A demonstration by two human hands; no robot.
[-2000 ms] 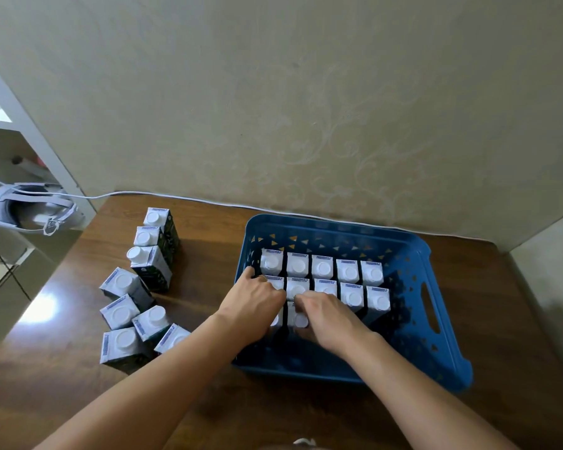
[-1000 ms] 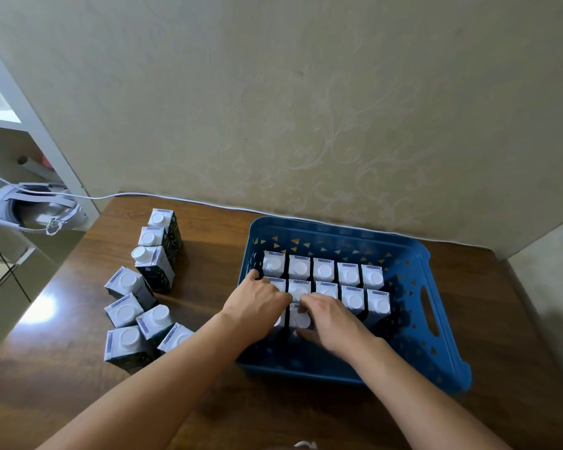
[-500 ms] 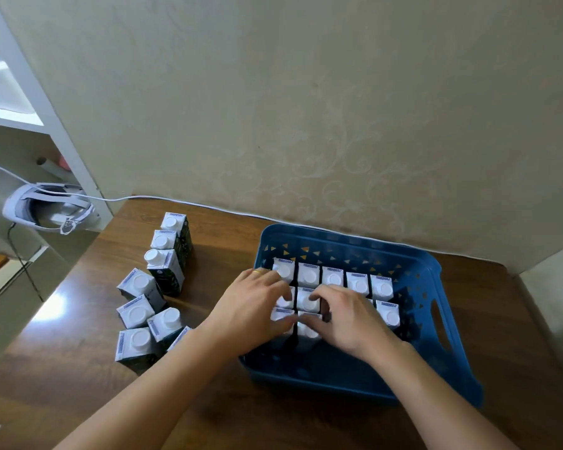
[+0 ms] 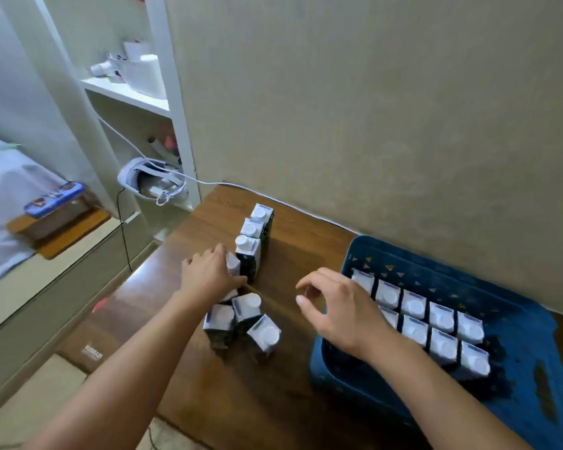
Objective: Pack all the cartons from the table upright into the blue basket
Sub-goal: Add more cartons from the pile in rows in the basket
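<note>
**Now: left hand on a table carton, right hand empty by the basket**

Left hand (image 4: 208, 278) reaches to the loose cartons on the wooden table (image 4: 293, 254); fingers curl round a small carton (image 4: 233, 264), mostly hidden, thumb on its near side. Just beside it a row of three cartons (image 4: 252, 237) stands upright, running toward the wall. Nearer the camera, a cluster of three cartons (image 4: 241, 321), upright, touching each other. Right hand (image 4: 342, 315) hovers between that cluster and the blue basket (image 4: 517, 319), fingers loosely bent and spread, holding nothing. Inside the basket, packed cartons (image 4: 436, 326) stand upright in rows against the left side, white caps up; front-left ones hidden by the right wrist. White headset (image 4: 150, 180) sits on a shelf unit at left.
</note>
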